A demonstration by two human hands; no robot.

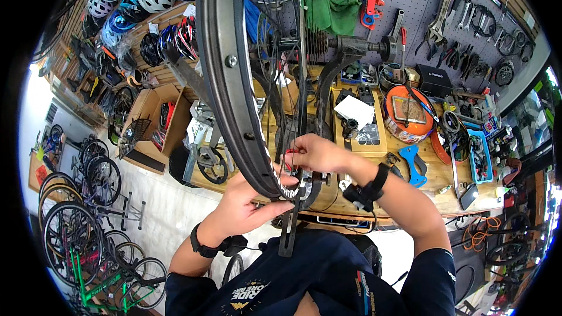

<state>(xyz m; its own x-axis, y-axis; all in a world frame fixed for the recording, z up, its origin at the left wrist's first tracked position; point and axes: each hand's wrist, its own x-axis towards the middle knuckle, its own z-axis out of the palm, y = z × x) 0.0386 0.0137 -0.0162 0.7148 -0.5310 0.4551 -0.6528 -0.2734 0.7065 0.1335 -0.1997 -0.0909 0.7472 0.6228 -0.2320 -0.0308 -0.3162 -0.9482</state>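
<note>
A bare bicycle wheel, its black rim (pixel 225 82) without a tyre, stands upright in a dark truing stand (pixel 345 55). The cassette (pixel 317 44) and hub sit between the stand's arms. My left hand (pixel 243 202) is closed around the near lower part of the rim, thumb on the near side and fingers reaching toward the spokes. Just right of the rim, my right hand (pixel 319 153) pinches a small red spoke wrench (pixel 288 157) among the spokes. Its jaw is hidden by the fingers. A slotted dark metal bar (pixel 287 235) points toward me below the hands.
On the wooden bench (pixel 374 199) lie a blue bracket-shaped tool (pixel 414 165), an orange round tin (pixel 410 114), a blue parts basket (pixel 481 155) and a white paper (pixel 355 111). Tools hang on the pegboard (pixel 404 0). An open cardboard box (pixel 153 120) and several bicycles (pixel 93 246) stand left.
</note>
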